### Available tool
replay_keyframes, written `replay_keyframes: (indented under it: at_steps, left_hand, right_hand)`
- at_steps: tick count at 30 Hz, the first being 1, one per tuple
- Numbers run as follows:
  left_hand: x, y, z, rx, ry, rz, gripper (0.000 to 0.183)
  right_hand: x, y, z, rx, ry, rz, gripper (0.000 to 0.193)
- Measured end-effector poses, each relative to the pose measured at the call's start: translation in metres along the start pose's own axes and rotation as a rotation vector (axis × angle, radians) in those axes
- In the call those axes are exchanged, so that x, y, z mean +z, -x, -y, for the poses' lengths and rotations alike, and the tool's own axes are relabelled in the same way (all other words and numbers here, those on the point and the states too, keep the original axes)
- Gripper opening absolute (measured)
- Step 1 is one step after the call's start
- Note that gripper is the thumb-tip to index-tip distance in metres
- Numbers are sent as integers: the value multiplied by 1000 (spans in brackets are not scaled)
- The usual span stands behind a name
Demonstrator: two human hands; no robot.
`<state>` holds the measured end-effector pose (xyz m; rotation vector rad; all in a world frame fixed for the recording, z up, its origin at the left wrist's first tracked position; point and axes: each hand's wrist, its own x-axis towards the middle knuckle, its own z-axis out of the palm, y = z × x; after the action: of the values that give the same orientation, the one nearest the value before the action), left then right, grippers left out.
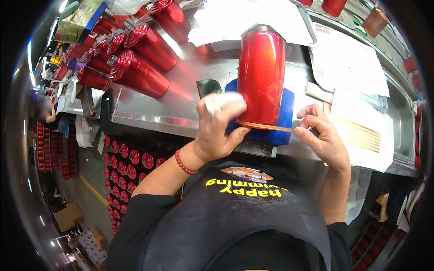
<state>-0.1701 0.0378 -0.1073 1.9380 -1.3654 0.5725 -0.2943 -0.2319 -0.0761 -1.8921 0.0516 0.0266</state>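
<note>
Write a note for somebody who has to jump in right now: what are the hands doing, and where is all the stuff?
Left hand: holds a white cloth against the side of the red tumbler.
Right hand: pinches the free end of a gold strip.
Things: the tumbler stands on a blue pad on the steel bench. A sheet of gold strips lies to the right; more red tumblers lie to the left.
Done: the strip lies across the front of the tumbler's bottom edge.
Left: the free end is not pressed down.

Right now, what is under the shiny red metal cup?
A blue pad lies under the shiny red metal cup, on the steel table. The cup covers the pad's middle, so that part is hidden.
</note>
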Motion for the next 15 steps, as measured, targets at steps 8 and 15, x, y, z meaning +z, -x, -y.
replay_keyframes:
  at_steps: [8, 15]
  left_hand:
    - [-8, -13, -2, 336, -14, 93, 28]
    - [4, -25, 6, 532, -103, 55, 23]
  right_hand:
    - [-4, 6, 2, 9, 0, 2, 21]
    - [-1, -1, -7, 3, 11, -1, 21]
